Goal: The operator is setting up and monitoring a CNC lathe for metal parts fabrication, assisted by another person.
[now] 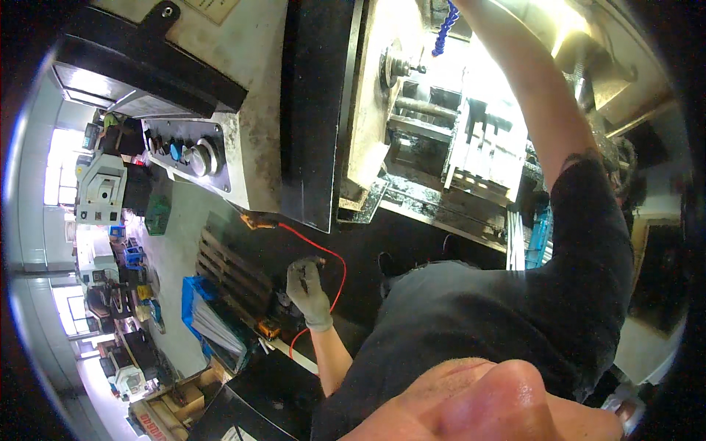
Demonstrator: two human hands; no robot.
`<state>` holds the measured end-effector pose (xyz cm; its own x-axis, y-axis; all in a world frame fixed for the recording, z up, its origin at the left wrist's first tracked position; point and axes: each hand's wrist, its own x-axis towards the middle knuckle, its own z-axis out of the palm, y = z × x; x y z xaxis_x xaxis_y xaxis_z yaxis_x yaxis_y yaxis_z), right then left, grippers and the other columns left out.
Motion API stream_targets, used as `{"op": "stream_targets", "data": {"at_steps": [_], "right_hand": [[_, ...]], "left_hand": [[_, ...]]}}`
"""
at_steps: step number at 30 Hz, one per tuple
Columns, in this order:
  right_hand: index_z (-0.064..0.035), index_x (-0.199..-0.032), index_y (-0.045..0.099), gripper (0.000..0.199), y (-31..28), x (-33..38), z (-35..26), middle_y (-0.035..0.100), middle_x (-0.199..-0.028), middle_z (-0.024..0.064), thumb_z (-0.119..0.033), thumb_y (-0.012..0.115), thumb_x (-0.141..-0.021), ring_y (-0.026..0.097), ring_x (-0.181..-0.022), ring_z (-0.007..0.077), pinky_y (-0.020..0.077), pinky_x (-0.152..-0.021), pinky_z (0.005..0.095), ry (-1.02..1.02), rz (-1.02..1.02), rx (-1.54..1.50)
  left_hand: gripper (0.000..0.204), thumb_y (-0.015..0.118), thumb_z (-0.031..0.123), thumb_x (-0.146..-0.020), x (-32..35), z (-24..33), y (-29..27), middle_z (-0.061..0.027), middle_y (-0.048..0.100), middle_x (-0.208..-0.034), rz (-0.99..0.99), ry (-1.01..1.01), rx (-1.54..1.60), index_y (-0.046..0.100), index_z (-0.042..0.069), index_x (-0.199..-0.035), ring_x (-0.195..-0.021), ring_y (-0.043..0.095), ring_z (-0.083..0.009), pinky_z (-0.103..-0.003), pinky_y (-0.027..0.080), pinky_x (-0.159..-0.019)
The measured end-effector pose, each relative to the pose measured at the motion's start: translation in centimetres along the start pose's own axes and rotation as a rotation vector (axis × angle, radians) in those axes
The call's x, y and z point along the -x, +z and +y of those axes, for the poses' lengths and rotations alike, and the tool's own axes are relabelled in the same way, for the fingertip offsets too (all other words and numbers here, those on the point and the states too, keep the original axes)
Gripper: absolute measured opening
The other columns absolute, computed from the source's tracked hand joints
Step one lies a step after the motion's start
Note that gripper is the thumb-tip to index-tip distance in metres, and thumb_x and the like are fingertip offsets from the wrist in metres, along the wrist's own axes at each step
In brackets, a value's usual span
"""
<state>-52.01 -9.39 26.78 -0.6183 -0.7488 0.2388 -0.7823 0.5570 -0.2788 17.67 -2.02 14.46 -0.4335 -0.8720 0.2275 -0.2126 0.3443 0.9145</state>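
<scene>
My left hand (309, 295), in a pale work glove with dark stained fingertips, is raised in front of my body beside a red hose (343, 273). Its fingers are curled together; whatever they may hold is too small to make out. My right arm (526, 66) reaches up and forward into the lit work area of a lathe-like machine, and the hand itself lies beyond the upper edge. Near that arm are a blue segmented coolant hose (444, 31), a round spindle chuck (393, 67) and a brightly lit slatted part (485, 151) of the machine.
A control panel (213, 136) with a handwheel (200, 159) juts out at left. An orange air gun (257, 221) hangs below it. On the floor are a wooden pallet (229, 272) and a blue crate (190, 305) of long rods. White rods (515, 239) stand at right.
</scene>
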Motion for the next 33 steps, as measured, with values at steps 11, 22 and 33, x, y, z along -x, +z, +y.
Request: {"op": "stream_targets", "data": {"at_steps": [11,22,33], "right_hand": [[-0.0021,-0.099,0.074,0.047,1.5,-1.5,0.7,0.071,-0.083,0.0183,-0.046,0.060,-0.092,0.070,-0.081,0.0300,0.0542,-0.074,0.0419,-0.041,0.120,0.069],[-0.0054,-0.102,0.074,0.036,2.7,-1.0,1.4,0.072,-0.093,0.0156,-0.037,0.058,-0.093,0.069,-0.088,0.0287,0.0543,-0.081,0.0401,-0.071,0.213,0.091],[-0.0087,-0.104,0.075,0.028,4.0,-0.6,1.7,0.073,-0.102,0.0128,-0.027,0.057,-0.094,0.069,-0.095,0.0274,0.0544,-0.087,0.0383,-0.147,0.337,0.162]], "left_hand": [[0.020,0.057,0.015,-0.100,7.3,-10.0,-4.9,-0.0103,0.068,-0.088,0.035,-0.242,-0.270,0.065,-0.003,-0.099,-0.076,0.064,-0.0181,-0.031,0.052,-0.069],[0.015,0.057,0.014,-0.100,8.7,-13.5,-6.1,-0.0076,0.067,-0.085,0.173,-0.444,-0.082,0.062,0.000,-0.096,-0.075,0.063,-0.0150,-0.029,0.052,-0.069],[0.014,0.058,0.013,-0.100,7.6,-15.0,-5.5,-0.0088,0.068,-0.087,0.104,-0.379,-0.139,0.063,0.000,-0.099,-0.076,0.065,-0.0163,-0.029,0.053,-0.069]]}}
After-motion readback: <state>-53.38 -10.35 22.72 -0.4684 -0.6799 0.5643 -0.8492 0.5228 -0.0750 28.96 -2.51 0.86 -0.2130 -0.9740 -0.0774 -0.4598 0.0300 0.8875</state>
